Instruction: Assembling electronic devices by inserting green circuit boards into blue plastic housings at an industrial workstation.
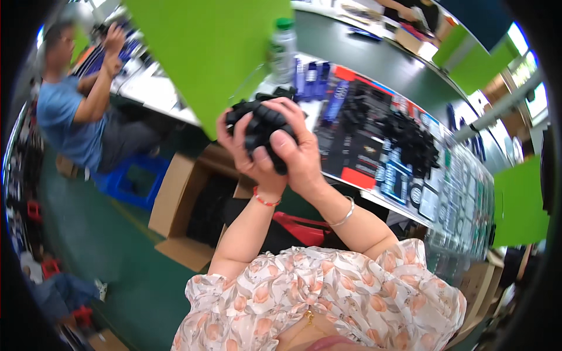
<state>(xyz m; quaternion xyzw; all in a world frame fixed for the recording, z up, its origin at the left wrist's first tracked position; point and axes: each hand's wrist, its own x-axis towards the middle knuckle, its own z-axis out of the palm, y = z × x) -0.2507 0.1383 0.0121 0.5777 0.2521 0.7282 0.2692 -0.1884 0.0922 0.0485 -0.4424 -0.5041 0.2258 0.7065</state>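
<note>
Both of my hands are cupped together, raised over the near left corner of the table. Between them sits a bunch of small black plastic parts, whose exact kind I cannot make out. My left hand curls round the bunch from the left, with a red beaded bracelet at its wrist. From the other side my right hand, with a silver bangle, wraps its fingers over the top. The palms hide some of the parts. More loose black parts lie piled on the printed table surface to the right.
Below my hands stands an open cardboard box with dark contents. A green partition rises ahead, beside a green-capped bottle and blue-purple packets. Clear plastic trays stand at right. A co-worker sits left near a blue stool.
</note>
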